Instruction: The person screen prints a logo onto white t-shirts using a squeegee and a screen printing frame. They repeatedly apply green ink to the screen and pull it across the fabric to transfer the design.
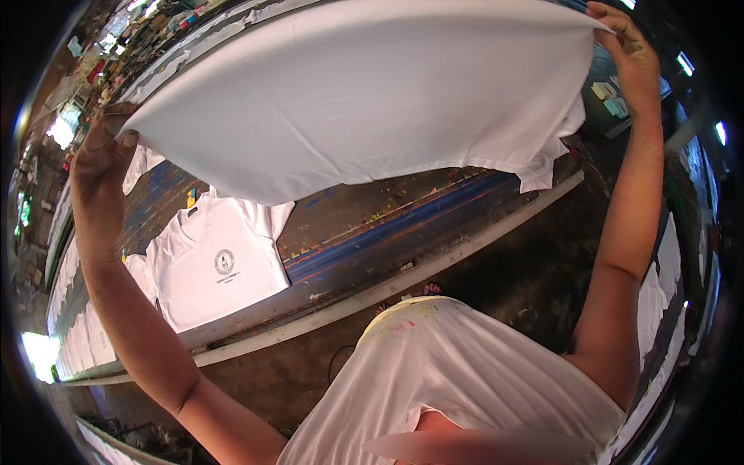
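A white T-shirt (364,93) is stretched wide between my raised hands, above a long dark table. My left hand (105,147) pinches one corner of its cloth at the left. At the upper right, my right hand (629,50) grips the opposite corner between thumb and fingers. The lower edge of the cloth hangs in a curve, and a sleeve-like fold dangles at its right end. Below my left hand, a white V-neck T-shirt (221,260) with a round dark print on its chest lies flat on the table.
The long table (372,232) has a paint-spotted dark top with blue streaks and a pale front edge. More white shirts (85,341) lie along its left end. Other white garments (659,294) lie on a surface at the right. Cluttered shelves or piles fill the upper left.
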`<state>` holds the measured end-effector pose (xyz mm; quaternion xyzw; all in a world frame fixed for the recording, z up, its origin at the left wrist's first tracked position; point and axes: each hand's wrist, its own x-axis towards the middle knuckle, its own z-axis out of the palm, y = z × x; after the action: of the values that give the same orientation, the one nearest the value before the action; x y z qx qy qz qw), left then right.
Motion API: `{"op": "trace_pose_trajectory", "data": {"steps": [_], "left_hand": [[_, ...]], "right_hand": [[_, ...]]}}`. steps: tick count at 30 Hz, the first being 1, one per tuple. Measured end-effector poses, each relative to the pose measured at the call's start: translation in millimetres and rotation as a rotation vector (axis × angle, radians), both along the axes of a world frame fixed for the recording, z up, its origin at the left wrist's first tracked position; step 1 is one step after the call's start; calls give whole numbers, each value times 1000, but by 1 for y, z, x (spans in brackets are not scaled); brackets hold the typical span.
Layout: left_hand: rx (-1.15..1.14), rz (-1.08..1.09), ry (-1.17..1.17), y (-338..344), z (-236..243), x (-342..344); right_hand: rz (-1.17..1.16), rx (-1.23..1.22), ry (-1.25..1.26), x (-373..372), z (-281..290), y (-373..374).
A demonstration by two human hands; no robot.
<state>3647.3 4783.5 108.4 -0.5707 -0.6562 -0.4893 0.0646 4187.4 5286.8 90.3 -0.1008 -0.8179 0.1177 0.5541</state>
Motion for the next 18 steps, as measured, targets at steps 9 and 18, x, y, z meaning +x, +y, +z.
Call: {"op": "trace_pose_trajectory", "data": {"steps": [9, 18], "left_hand": [[-208, 190, -11, 40, -50, -20], [-13, 233, -450, 92, -124, -43]], "right_hand": [[-53, -233, -341, -71, -61, 65], [14, -353, -284, -148, -117, 79]]}}
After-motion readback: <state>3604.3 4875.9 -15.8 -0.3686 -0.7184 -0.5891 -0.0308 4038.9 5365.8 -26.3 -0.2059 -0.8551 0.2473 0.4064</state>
